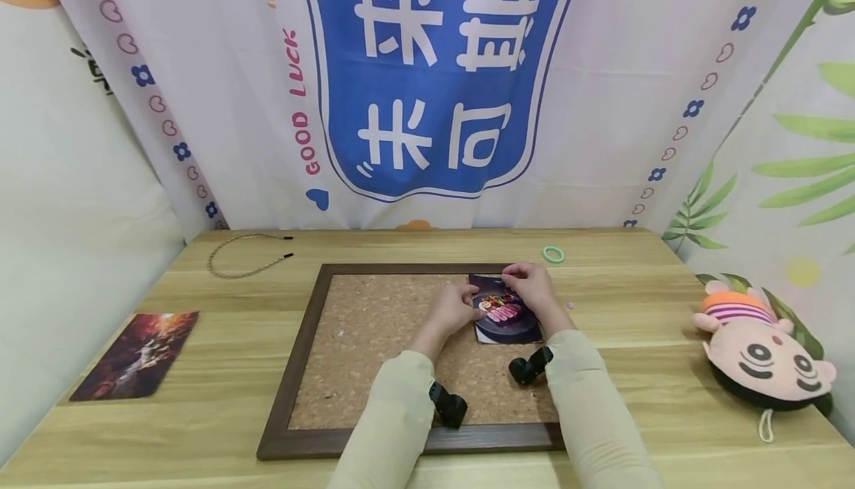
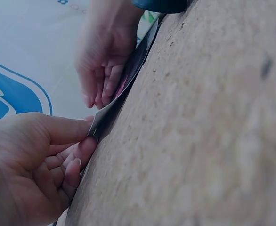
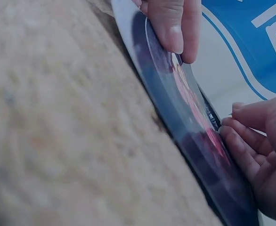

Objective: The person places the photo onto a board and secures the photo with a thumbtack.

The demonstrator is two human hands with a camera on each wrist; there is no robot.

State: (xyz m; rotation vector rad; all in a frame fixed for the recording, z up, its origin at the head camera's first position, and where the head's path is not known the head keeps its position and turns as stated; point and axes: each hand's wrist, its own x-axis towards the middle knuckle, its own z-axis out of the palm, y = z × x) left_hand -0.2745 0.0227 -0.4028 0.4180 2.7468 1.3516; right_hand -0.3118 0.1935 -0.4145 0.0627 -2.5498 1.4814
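A printed picture [image 1: 505, 320] of food on a dark plate lies over the upper right of a cork board [image 1: 374, 355] in a brown frame. My left hand [image 1: 453, 309] pinches the picture's left edge between thumb and fingers. In the left wrist view that edge of the picture [image 2: 102, 117] is raised off the cork. Above the picture's top right, my right hand [image 1: 532, 289] has thumb and fingertips together. In the right wrist view a thin dark pin tip [image 3: 231, 114] pokes out between them; the rest of it is hidden by the fingers.
Left of the board lies another picture [image 1: 136, 355], with a braided cord [image 1: 223, 255] farther back. A green ring [image 1: 553, 254] and a small pink object [image 1: 570, 305] lie near the board's right side. A plush doll [image 1: 761, 348] sits at the table's right edge.
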